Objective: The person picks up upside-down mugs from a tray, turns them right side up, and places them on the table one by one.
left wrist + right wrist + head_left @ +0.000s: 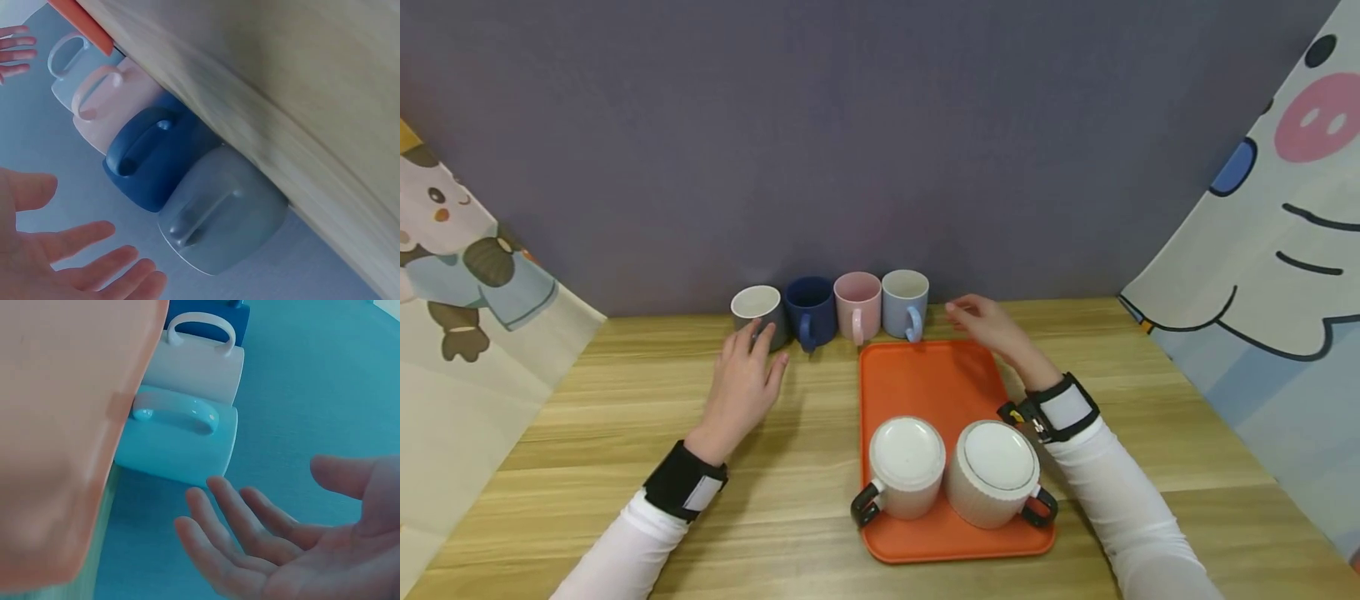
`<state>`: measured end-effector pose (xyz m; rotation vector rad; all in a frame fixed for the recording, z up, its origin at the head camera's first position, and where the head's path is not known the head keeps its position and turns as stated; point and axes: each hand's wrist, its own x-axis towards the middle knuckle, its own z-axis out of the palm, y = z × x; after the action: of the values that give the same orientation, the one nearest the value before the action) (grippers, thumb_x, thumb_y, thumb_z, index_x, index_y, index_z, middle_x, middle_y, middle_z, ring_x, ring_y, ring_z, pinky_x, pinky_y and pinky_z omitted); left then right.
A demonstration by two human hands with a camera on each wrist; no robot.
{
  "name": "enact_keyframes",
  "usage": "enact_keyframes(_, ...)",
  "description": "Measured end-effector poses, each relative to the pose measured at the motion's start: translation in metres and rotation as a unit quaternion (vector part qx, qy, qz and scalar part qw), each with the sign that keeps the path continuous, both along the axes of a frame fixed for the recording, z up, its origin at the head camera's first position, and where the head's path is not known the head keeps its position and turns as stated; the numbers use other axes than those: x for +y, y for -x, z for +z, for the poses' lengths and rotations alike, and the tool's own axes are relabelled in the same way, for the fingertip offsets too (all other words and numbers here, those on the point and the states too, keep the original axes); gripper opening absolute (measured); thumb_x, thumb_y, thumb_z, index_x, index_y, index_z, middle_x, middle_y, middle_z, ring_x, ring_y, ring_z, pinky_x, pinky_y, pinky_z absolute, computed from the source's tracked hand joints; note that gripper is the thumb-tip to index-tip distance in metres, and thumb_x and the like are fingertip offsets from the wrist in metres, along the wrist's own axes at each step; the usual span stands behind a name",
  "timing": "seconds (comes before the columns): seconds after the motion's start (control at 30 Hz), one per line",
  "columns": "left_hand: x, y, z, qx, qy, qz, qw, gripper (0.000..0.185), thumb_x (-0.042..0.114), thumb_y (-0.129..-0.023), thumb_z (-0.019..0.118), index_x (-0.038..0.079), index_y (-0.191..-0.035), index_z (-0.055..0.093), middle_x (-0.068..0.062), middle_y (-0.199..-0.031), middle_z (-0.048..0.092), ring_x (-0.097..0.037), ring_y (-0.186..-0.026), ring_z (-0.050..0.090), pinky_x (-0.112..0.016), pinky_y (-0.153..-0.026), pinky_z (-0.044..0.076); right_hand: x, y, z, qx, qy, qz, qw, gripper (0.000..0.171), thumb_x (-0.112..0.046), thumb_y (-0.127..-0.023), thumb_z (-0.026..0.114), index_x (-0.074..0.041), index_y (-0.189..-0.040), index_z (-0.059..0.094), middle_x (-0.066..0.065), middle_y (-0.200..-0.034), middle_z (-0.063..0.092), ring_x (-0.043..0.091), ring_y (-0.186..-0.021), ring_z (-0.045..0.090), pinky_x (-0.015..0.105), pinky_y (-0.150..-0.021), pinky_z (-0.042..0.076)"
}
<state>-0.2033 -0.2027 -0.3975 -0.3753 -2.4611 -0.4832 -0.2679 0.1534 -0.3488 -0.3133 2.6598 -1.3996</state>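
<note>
left hand [741, 385] spread by grey mug [759, 315] | right hand [992, 327] spread by light-blue mug [905, 302] | orange tray [925, 379] between

A staged recording booth: a wooden table [625, 433] backed by a plain purple backdrop [850, 125], flanked by cartoon-printed cloth screens [1262, 250].

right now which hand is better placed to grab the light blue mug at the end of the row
Right, most likely. The right hand hovers open just beside the light blue mug, its fingertips almost at its rim. The left hand is at the row's far end by the grey mug.
</note>
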Motion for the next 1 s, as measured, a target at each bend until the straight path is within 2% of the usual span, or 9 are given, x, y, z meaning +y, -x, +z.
enact_keyframes(0.17, 0.002, 0.004, -0.001, 0.004, 0.001, 0.000, 1.0000, 0.048, 0.021, -0.091, 0.061, -0.005, -0.130, 0.052, -0.028, -0.136, 0.044, -0.046, -0.120, 0.042, -0.063, -0.091, 0.037, 0.008, -0.009, 0.000, 0.035, -0.020, 0.004, 0.999, 0.044, -0.024, -0.101, 0.046, 0.010, -0.127, 0.047, 0.030, -0.121, 0.057, 0.042, -0.113, 0.057, 0.050, -0.098, 0.044)
enact_keyframes(0.3, 0.006, 0.006, -0.002, 0.004, 0.003, 0.000, 1.0000, 0.047, 0.022, -0.091, 0.061, -0.004, -0.129, 0.053, -0.027, -0.136, 0.045, -0.045, -0.120, 0.042, -0.062, -0.090, 0.037, 0.015, -0.017, -0.003, 0.059, -0.041, 0.010, 0.997, 0.043, -0.028, -0.101, 0.046, 0.010, -0.120, 0.055, 0.028, -0.114, 0.062, 0.038, -0.105, 0.062, 0.047, -0.093, 0.048)
enact_keyframes(0.7, 0.019, 0.010, 0.000, -0.015, 0.016, -0.012, 0.9997, 0.049, 0.027, -0.094, 0.057, -0.003, -0.132, 0.050, -0.026, -0.139, 0.042, -0.043, -0.123, 0.039, -0.060, -0.091, 0.038, 0.034, -0.044, -0.006, 0.060, -0.087, 0.009, 0.994, 0.045, -0.037, -0.100, 0.046, 0.003, -0.114, 0.061, 0.017, -0.100, 0.070, 0.033, -0.095, 0.067, 0.043, -0.084, 0.052)
enact_keyframes(0.87, 0.027, 0.013, 0.000, -0.021, 0.018, -0.018, 0.9995, 0.048, 0.028, -0.095, 0.056, -0.002, -0.132, 0.051, -0.025, -0.140, 0.042, -0.043, -0.124, 0.039, -0.059, -0.093, 0.038, 0.041, -0.054, -0.007, 0.060, -0.092, 0.013, 0.994, 0.041, -0.032, -0.100, 0.047, 0.003, -0.112, 0.062, 0.016, -0.099, 0.070, 0.034, -0.094, 0.067, 0.045, -0.086, 0.052)
enact_keyframes(1.0, 0.034, 0.015, -0.001, -0.021, 0.017, -0.026, 0.9993, 0.047, 0.027, -0.095, 0.056, -0.002, -0.132, 0.051, -0.025, -0.139, 0.042, -0.043, -0.125, 0.039, -0.058, -0.093, 0.038, 0.047, -0.063, -0.009, 0.059, -0.098, 0.003, 0.993, 0.040, -0.035, -0.099, 0.047, 0.000, -0.111, 0.063, 0.013, -0.098, 0.071, 0.028, -0.092, 0.069, 0.045, -0.085, 0.052)
